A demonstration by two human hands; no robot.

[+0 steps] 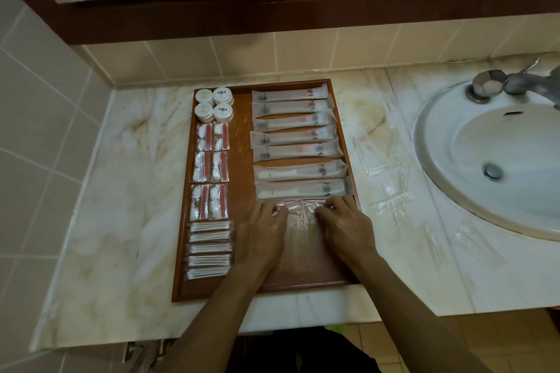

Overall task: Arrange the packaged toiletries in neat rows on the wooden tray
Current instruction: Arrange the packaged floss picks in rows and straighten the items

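Marble bench (403, 251) carries the wooden tray (242, 160); both hands, left hand (262, 228) and right hand (348, 225), fingers pinching a clear packet (298, 209) near its right rim; bare wood below.

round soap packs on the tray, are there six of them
No, only four round soap packs show, set two by two in the far left corner of the wooden tray.

Tray (242, 136) on counter (121, 191), left of sink (485, 145); long packets (295, 136) in tray's right half.
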